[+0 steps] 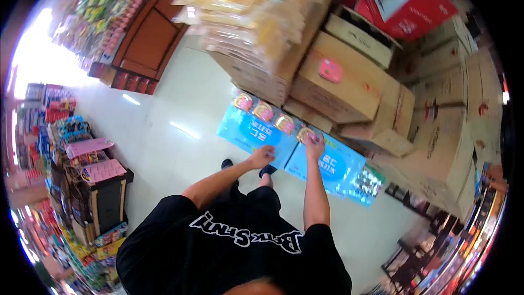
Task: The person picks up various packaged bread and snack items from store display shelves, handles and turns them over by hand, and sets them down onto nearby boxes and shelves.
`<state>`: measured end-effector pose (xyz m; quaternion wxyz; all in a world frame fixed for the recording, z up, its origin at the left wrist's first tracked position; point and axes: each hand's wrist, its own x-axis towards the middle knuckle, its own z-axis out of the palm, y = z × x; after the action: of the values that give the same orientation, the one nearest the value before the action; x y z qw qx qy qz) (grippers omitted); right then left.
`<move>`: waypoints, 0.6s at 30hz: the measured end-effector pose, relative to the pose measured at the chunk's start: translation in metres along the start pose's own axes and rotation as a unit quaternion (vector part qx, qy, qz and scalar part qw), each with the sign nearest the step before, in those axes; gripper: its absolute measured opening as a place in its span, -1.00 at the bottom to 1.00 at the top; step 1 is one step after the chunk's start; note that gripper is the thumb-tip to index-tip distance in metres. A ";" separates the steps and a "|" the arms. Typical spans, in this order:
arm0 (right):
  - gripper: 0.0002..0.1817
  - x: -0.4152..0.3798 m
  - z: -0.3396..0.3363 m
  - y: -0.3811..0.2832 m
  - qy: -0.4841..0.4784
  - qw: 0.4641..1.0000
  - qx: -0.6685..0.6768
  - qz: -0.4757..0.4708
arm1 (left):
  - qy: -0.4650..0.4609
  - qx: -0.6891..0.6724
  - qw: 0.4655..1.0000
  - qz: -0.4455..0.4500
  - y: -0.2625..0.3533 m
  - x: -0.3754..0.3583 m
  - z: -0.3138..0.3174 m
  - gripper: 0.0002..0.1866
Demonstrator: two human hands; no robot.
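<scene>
Two bright blue boxes [255,127] with white lettering lie side by side in front of me. Along their far edge stands a row of several round pink-and-gold packages [262,111]. My right hand [262,157] is over the near edge of the left blue box, fingers partly curled; whether it grips anything is unclear. At the right end of the row, my left hand [313,146] has its fingers closed on a round package [305,134].
Behind the boxes rise cardboard cartons [341,79], one topped with stacked clear yellow packs [245,5]. A pink object [330,70] lies on a carton. Shelves of goods [87,169] stand at left; a red-and-white box [406,3] sits upper right.
</scene>
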<state>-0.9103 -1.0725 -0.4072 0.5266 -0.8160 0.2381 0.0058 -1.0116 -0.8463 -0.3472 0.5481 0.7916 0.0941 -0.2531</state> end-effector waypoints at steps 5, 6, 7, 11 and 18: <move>-0.16 -0.021 -0.007 -0.020 0.084 0.982 -0.146 -0.085 | 0.092 -0.038 0.994 -0.052 -0.077 -0.068 -0.052 -0.55; -0.15 -0.030 -0.005 -0.022 0.085 0.978 -0.165 -0.093 | 0.094 -0.032 0.992 -0.072 -0.090 -0.082 -0.068 -0.53; -0.15 -0.037 -0.002 -0.021 0.087 0.974 -0.183 -0.100 | 0.095 -0.025 0.991 -0.092 -0.102 -0.095 -0.085 -0.52; -0.31 -0.106 0.024 -0.030 0.048 0.973 -0.206 -0.096 | 0.139 -0.075 0.964 -0.212 -0.191 -0.129 -0.136 -0.60; -0.33 -0.218 0.117 -0.007 -0.021 0.948 -0.313 -0.048 | 0.129 -0.049 0.968 -0.210 -0.277 -0.166 -0.237 -0.64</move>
<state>-1.0726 -0.8863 -0.3964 0.2496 -0.9499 0.1738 0.0716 -1.2011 -0.5018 -0.4265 0.5038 0.7523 0.3409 -0.2532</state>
